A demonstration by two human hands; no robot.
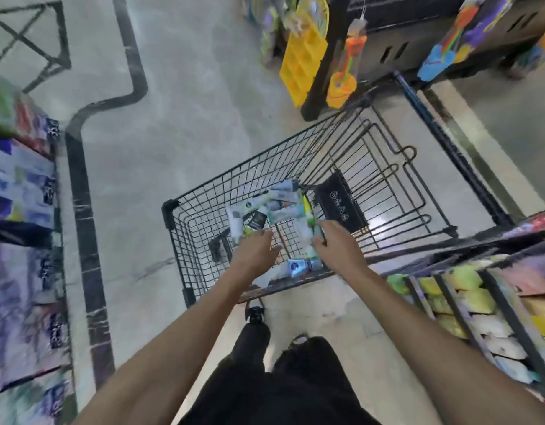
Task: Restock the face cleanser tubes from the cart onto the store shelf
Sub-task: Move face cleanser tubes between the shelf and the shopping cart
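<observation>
Hands both down inside the cart basket. Left hand (255, 251) fingers spread and relaxed, holding nothing, tips near a white tube and a dark one. Right hand (332, 240) fingers curled at a pale tube with a green end; blur hides whether it grips it, cannot tell. Face cleanser tubes (280, 204) lie loose in a heap on the basket floor, more of them (301, 266) at the near edge. Black wire cart (185, 234) stands on a grey floor (188, 118). Shelf (467, 302) of pastel packs just right; blurred shelf (22, 240) left.
</observation>
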